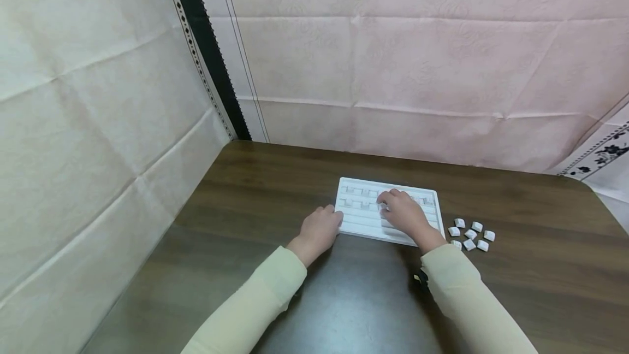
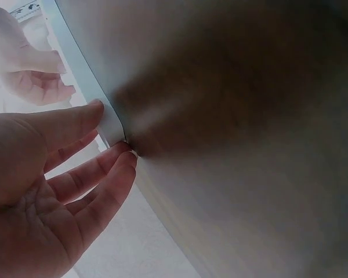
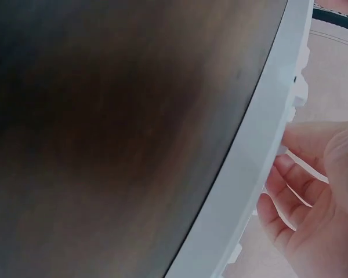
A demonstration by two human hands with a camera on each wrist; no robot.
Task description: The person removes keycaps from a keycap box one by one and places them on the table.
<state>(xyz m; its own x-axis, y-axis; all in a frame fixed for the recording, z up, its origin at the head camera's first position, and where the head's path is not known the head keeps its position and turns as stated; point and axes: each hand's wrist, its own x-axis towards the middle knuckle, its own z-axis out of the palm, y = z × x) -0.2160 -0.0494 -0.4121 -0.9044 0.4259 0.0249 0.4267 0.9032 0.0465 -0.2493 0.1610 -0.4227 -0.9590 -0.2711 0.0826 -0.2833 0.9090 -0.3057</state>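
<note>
A white board with ridged rows (image 1: pixel 361 220) lies on the table, small white blocks set in its upper rows. At its near left corner my left hand (image 1: pixel 319 229) grips the edge. The left wrist view shows the thumb (image 2: pixel 84 123) on the front side and the fingertips at the corner. My right hand (image 1: pixel 405 214) is over the middle of the board, fingers bent down. Between thumb and index finger (image 3: pixel 293 168) in the right wrist view, a small white block (image 3: pixel 282 150) appears pinched, mostly hidden.
Several loose white blocks (image 1: pixel 470 234) lie on the brown wooden table (image 1: pixel 275 179) right of the board, near my right forearm. Pale cloth walls (image 1: pixel 417 70) rise behind and on the left (image 1: pixel 88 152). Something small and dark (image 1: pixel 421 277) shows beneath the right wrist.
</note>
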